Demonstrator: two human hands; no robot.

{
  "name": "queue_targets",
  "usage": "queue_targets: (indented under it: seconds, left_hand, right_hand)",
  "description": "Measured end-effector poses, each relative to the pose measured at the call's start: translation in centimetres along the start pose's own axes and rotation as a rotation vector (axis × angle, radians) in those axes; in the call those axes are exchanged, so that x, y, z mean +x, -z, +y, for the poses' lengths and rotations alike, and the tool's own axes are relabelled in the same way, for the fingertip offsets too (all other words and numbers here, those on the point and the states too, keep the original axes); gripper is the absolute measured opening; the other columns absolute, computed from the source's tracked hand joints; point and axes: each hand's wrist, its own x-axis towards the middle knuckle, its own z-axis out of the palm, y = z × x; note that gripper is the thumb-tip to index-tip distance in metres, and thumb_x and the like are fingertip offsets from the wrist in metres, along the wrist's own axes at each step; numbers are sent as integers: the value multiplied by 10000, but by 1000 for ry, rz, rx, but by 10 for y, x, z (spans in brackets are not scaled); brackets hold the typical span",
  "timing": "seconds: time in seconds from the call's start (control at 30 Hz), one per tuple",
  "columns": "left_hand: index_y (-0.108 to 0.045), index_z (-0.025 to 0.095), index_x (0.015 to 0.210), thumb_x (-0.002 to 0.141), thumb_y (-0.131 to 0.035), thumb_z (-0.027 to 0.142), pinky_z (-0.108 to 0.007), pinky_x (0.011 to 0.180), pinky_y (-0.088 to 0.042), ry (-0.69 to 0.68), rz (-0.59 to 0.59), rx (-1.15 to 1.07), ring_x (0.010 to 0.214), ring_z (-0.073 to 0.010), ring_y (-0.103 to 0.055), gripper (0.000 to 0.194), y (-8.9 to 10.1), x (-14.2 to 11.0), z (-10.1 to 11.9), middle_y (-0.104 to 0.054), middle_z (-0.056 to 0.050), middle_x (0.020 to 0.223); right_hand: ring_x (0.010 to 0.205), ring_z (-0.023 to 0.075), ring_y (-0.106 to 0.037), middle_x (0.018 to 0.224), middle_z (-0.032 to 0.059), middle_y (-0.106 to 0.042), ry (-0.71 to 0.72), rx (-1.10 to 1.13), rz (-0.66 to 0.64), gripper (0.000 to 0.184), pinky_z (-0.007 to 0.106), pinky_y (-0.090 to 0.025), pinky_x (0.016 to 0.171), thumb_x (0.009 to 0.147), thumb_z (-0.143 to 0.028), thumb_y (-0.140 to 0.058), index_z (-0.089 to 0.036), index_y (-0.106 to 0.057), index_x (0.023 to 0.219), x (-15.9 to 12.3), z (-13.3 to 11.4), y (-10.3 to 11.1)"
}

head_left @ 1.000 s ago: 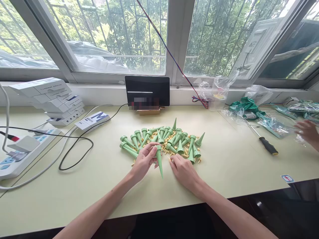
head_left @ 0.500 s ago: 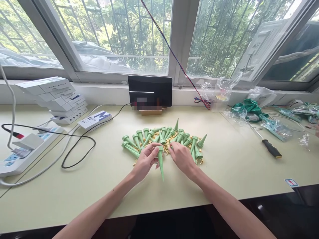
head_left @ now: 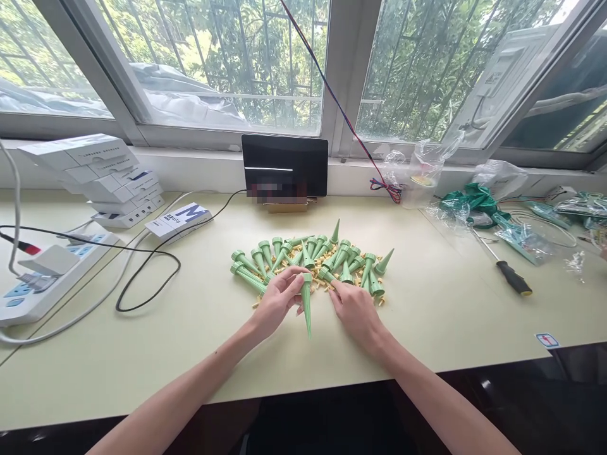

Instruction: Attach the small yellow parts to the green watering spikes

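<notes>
At the far left a white power strip (head_left: 61,272) lies on the pale table (head_left: 142,373), with white and black cables running about it; behind it stands an uneven stack of white boxes (head_left: 111,180), and to the right of that a single white box (head_left: 179,221) with a large M lies under the black cable (head_left: 177,253); next comes the left hand (head_left: 279,300), its thumb and fingers clamped on the wide capped end of a green spike (head_left: 307,303), whose tip points down toward the near edge; beyond the hands spreads a heap of green cones (head_left: 313,246) mixed with small tan pegs (head_left: 320,276), and behind it a dark tablet (head_left: 285,165) leans upright near the window; the right hand (head_left: 355,309) is at the near side of the heap, its fingers close together and bent, whether they grip anything I cannot tell; farther right lie a screwdriver (head_left: 512,275), green bundles (head_left: 474,202) and clear plastic bags (head_left: 500,177).
</notes>
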Motion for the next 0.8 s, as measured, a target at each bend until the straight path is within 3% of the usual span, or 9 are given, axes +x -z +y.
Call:
queue_targets:
  seconds: [0.23,0.43,0.6,0.8]
  left_hand:
    - [-617,163,1017,864,-667,430,-205,436,-411,12,-29,3,539,-91,-482,312,0,0,-1,-525,10,692]
    - [-613,164,1021,862,-667,438,-208,433,-413,10,-16,-1,541,-94,-490,321,1,-1,0,-531,6,702]
    - [-608,163,1024,876,-649,441,-201,429,-411,6,-7,5,545,-92,-484,317,1,-1,0,-519,6,702]
    - [-601,161,1045,894,-627,436,-200,433,-415,-3,4,4,540,-84,-468,315,2,0,0,-537,-7,731]
  right_hand:
    - [560,180,-617,675,44,-665,27,-112,-35,207,282,-295,498,968,-143,-481,-185,-596,802,1,-2,-1]
    - [543,177,-602,665,48,-656,73,-100,37,215,286,-302,486,976,-142,-449,-169,-590,816,0,1,-7]
    - [546,159,-566,699,44,-631,112,122,193,226,273,-358,499,1013,-196,-385,-143,-595,947,-5,-2,-3]
    - [576,129,-574,757,18,-605,51,559,189,175,254,-460,566,1023,-257,-403,-176,-557,1005,-7,-6,-4]
